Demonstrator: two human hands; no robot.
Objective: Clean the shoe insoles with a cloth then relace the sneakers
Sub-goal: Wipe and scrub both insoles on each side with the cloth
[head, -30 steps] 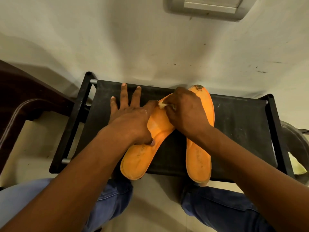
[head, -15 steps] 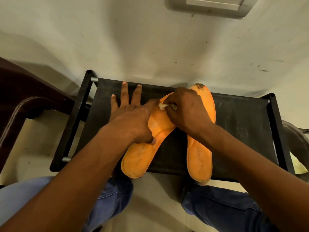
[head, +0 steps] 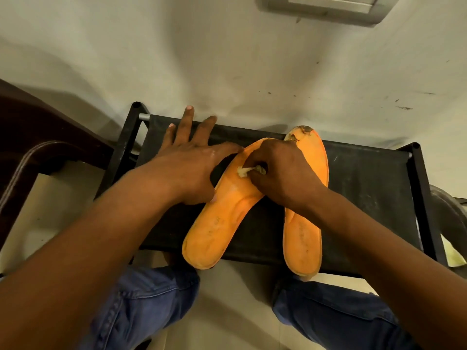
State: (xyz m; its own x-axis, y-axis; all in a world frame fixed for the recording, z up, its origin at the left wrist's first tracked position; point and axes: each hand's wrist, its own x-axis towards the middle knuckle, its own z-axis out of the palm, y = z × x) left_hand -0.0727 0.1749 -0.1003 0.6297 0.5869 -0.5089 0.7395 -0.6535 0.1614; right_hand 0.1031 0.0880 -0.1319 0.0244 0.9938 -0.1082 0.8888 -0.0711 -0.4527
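Wiping an orange insole (head: 227, 210) on a black rack (head: 366, 188), a person's right hand (head: 280, 173) pinches a small cloth (head: 249, 171) against its forefoot while the left hand (head: 187, 162), fingers flat, steadies its edge. A second insole (head: 303, 238) lies beside it. Firm strokes toward the soiled heel would probably serve best.

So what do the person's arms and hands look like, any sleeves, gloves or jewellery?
The left hand and right hand are both bare: no gloves, rings or watch visible. The forearms are uncovered too, with no sleeve in view. Lower down, blue jeans cover the legs.
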